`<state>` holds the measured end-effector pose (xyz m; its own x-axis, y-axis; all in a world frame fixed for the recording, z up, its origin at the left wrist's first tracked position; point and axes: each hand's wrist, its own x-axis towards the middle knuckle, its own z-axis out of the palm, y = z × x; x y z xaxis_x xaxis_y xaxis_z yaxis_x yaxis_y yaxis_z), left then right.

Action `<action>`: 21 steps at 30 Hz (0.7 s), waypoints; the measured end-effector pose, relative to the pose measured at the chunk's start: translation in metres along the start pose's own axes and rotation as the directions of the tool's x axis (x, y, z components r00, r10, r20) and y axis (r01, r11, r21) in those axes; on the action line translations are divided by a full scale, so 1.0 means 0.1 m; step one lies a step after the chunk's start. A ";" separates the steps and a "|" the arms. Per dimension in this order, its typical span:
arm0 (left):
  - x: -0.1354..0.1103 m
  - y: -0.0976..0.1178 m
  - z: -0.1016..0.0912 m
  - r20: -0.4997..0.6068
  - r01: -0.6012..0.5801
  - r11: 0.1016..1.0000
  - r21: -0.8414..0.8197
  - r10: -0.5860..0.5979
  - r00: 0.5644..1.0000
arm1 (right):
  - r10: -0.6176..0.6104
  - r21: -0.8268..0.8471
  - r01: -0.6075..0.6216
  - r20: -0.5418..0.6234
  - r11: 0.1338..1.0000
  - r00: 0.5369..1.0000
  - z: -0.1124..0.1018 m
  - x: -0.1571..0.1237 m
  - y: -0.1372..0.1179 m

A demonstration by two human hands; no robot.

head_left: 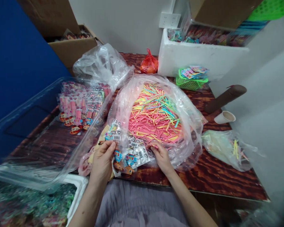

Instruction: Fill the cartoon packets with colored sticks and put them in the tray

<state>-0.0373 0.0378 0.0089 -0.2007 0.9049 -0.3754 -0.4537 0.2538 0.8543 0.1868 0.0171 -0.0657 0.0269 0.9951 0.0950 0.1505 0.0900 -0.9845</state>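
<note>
My left hand (103, 160) is closed, thumb against fingers, at the edge of a small printed plastic packet (117, 155) with cartoon characters. More such packets (142, 155) lie beside it at the table's front edge, overlapping. My right hand (162, 157) pinches a small bundle of thin pink sticks (154, 146), their ends showing at the fingertips. Just beyond it, a large clear plastic bag (191, 138) lies wide open. It holds a heap of thin coloured sticks (153, 118), mostly pink and yellow, with some green and blue.
Left stands a clear plastic bin (84, 143) with filled packets (79, 105). Behind are a crumpled clear bag (101, 64), a red bag (149, 64), a green basket (191, 83) and a white foam box (198, 56). Right are a brown tube (223, 98), a paper cup (224, 117) and another bag (220, 148).
</note>
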 end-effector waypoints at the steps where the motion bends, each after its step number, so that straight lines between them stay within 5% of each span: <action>1: 0.01 -0.02 0.00 0.001 0.015 1.000 -0.003 -0.015 1.000 | 0.001 -0.003 -0.001 -0.001 1.000 1.000 0.00 0.00 0.01; 10: 0.06 -0.03 -0.03 0.069 0.098 0.991 -0.090 -0.092 0.993 | -0.013 -0.017 0.013 0.010 1.000 1.000 -0.02 -0.03 0.02; 14: 0.08 -0.01 0.08 0.003 0.118 0.983 -0.138 -0.119 0.993 | -0.016 -0.023 0.016 0.003 1.000 1.000 -0.02 -0.03 0.04; 18: 0.06 -0.06 0.14 0.059 0.005 0.999 -0.035 -0.003 0.998 | -0.019 -0.024 0.019 0.020 1.000 1.000 -0.02 -0.03 0.05; 21: 0.01 -0.13 0.12 0.179 0.010 0.992 0.124 -0.032 0.983 | -0.017 -0.022 0.018 0.023 1.000 1.000 -0.03 -0.02 0.03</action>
<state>-0.0208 0.0391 0.0018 -0.0276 0.9427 -0.3325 -0.3446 0.3032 0.8884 0.1898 0.0153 -0.0688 0.0020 0.9941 0.1087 0.1726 0.1067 -0.9792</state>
